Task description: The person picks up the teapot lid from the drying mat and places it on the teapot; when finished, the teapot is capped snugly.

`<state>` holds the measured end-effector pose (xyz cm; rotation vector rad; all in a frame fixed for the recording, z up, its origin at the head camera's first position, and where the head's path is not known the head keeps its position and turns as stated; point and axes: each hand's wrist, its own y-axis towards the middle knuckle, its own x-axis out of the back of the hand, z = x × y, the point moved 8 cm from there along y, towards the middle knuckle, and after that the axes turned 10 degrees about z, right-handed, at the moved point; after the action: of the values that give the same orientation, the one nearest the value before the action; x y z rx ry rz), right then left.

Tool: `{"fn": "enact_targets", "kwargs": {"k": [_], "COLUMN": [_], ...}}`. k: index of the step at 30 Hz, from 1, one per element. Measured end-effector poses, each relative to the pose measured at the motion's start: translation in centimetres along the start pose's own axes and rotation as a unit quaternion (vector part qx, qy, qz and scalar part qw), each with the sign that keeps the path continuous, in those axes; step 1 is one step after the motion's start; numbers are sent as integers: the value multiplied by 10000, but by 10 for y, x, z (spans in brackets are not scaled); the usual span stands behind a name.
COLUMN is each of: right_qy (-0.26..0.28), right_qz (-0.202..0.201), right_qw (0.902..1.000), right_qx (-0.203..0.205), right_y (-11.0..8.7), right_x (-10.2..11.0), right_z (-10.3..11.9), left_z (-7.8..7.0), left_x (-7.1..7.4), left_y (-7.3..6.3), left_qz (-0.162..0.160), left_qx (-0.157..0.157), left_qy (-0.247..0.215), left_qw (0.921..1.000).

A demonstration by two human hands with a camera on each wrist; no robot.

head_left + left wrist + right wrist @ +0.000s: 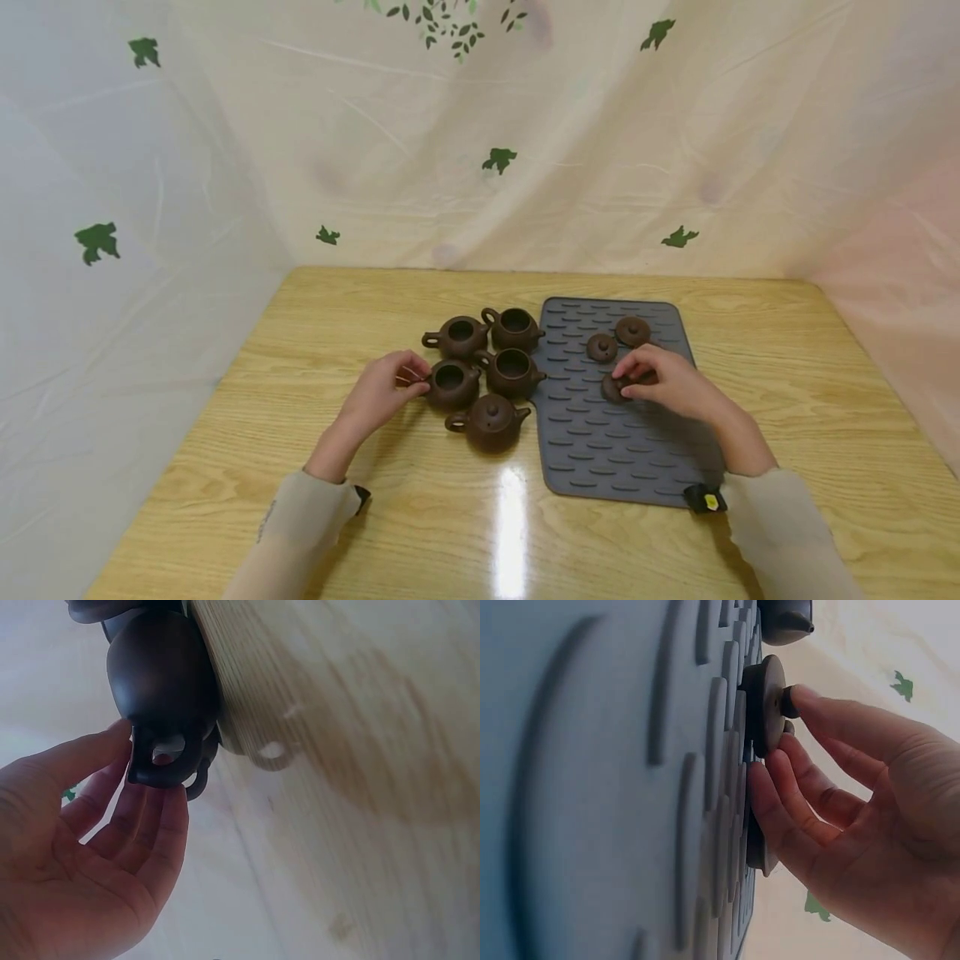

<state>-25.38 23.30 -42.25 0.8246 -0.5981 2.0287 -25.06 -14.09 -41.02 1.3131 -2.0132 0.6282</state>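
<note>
On the wooden table, my left hand (377,393) is at the handle of a lidless dark brown teapot (452,385). In the left wrist view, its thumb and fingers pinch the teapot's handle (161,776). Over the grey mat, my right hand (671,385) holds a brown teapot lid (611,388). The right wrist view shows the thumb on the lid's knob (787,703), with the fingers by the rim; part of the lid is hidden. The lid appears to lie on the mat. Two more lids, one smaller (602,348) and one larger (633,331), lie just behind it.
Three other open teapots, at back left (459,337), back right (515,328) and middle right (513,372), cluster close by. A lidded teapot (492,423) stands nearest the front. The ridged grey mat (592,454) lies right of them. A printed curtain (420,200) hangs behind the table.
</note>
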Motion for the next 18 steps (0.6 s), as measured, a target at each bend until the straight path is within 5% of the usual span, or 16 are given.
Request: {"fn": "enact_targets", "kwargs": {"k": [18], "right_qy": [-225], "right_qz": [-134], "right_qw": [9997], "right_qx": [-37], "right_y": [2], "right_x": [-2], "right_z": [3], "left_z": [9], "left_x": [-4], "left_y": [1], "left_qz": [68], "left_qx": [347], "left_qy": [-19], "left_qw": [9994]}}
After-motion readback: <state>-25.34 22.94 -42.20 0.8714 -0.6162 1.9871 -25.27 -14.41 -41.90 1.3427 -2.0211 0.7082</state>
